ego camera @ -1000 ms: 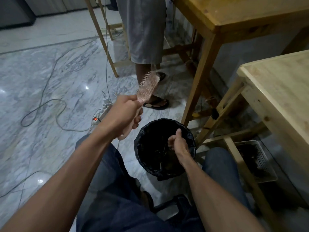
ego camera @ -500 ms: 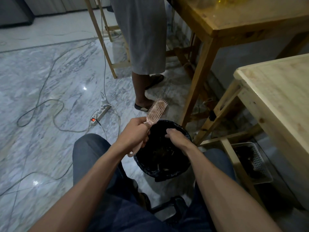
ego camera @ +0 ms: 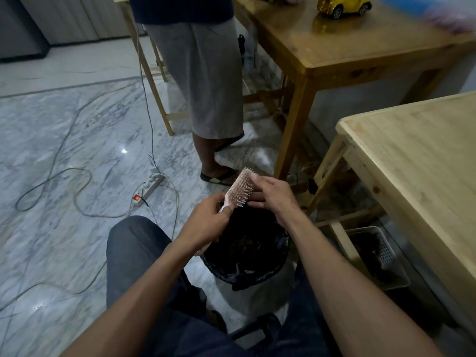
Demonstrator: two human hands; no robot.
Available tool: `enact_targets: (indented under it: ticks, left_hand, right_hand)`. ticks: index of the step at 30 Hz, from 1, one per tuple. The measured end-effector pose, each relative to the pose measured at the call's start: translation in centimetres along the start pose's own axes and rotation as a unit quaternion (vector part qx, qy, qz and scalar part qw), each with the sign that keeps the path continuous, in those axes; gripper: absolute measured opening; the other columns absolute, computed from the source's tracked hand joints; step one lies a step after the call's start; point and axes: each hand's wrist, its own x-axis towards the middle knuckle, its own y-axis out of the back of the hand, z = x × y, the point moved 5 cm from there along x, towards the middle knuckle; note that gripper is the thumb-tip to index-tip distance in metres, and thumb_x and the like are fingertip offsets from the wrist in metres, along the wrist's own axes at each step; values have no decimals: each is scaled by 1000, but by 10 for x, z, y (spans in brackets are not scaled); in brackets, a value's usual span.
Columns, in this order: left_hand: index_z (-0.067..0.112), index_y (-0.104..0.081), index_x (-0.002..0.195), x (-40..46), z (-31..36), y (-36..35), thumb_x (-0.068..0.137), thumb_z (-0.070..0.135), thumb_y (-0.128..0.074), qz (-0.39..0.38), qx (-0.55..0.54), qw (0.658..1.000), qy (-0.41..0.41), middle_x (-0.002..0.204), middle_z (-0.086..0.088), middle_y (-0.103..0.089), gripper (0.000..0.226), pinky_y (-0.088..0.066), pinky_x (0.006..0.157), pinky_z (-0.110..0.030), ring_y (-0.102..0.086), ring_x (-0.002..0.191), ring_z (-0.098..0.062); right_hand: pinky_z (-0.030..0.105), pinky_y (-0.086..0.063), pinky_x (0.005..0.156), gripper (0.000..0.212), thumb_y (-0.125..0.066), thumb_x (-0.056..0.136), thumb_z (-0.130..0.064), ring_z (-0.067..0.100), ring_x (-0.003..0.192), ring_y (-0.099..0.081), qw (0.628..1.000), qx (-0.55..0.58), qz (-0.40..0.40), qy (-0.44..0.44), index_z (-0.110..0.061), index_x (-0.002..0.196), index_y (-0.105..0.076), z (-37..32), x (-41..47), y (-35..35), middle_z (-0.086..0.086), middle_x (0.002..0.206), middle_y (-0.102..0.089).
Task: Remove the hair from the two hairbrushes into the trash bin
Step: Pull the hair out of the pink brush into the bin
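Observation:
A pink hairbrush (ego camera: 240, 188) with pale bristles is held over the black-lined trash bin (ego camera: 257, 273) between my knees. My left hand (ego camera: 208, 219) grips its handle. My right hand (ego camera: 273, 195) rests on the right edge of the brush head, with its thumb on the tip and fingers curled against the bristles. Dark hair lies inside the bin. Only one hairbrush is in view.
A person in grey shorts and sandals (ego camera: 219, 176) stands just beyond the bin. A power strip (ego camera: 149, 188) and cables lie on the marble floor at left. Two wooden tables (ego camera: 412, 161) stand at right, and a white basket (ego camera: 381, 256) sits under the near one. A yellow toy car (ego camera: 342, 5) is on the far table.
My right hand rose out of the bin and came onto the brush head. My left hand brought the brush down from the left to over the bin.

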Motion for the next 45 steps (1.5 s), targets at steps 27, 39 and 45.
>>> enact_targets:
  ticks: [27,39,45]
  left_hand:
    - [29,-67,113,-13,-26,19,96,31,-54,64,24,998,9,68,3,-68,21,-41,51,-32,-60,55,-15]
    - [22,-70,110,-6,-34,35,91,38,-60,91,-138,985,51,49,11,-45,27,-29,44,-29,-37,40,-13]
    - [27,-67,113,-8,-24,32,97,34,-55,120,-67,990,9,46,14,-48,22,-37,52,-38,-42,42,-10]
  right_hand:
    - [23,-61,64,6,-76,91,-12,9,57,-68,979,-129,138,76,-8,90,-81,-28,-17,2,3,68,-75]
    - [20,-56,54,7,-70,95,-2,17,65,-68,987,14,156,-38,2,94,-75,-8,-12,33,15,80,-73]
    - [27,-65,64,10,-67,97,-3,18,66,-75,979,-161,110,-56,0,98,-76,11,-1,25,14,81,-77]
